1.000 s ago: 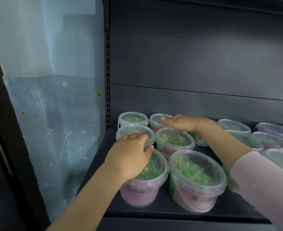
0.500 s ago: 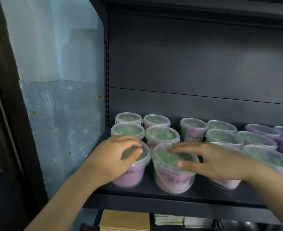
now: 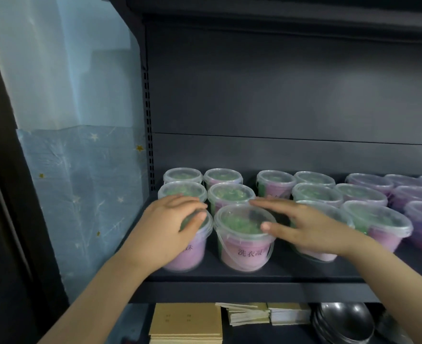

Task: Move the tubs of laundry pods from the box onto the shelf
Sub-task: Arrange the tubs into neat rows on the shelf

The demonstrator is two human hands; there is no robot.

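Several clear tubs of laundry pods, pink-labelled with green or purple pods under clear lids, stand in rows on the dark shelf (image 3: 254, 276). My left hand (image 3: 170, 227) curls over the lid of the front-left tub (image 3: 187, 256) and grips it. My right hand (image 3: 304, 224) lies with straight fingers against the right side of the front middle tub (image 3: 242, 247), its thumb on the lid's rim. It partly hides another front-row tub (image 3: 314, 254). The box is out of view.
The shelf's dark back panel and an upper shelf close in the space above the tubs. A blue starred wall covering (image 3: 80, 194) lies to the left. On the shelf below are tan booklets (image 3: 187, 321) and stacked metal bowls (image 3: 344, 321).
My right hand has come back from the back row to the front middle tub. My left hand stays on the front-left tub. The view has pulled back and dropped.
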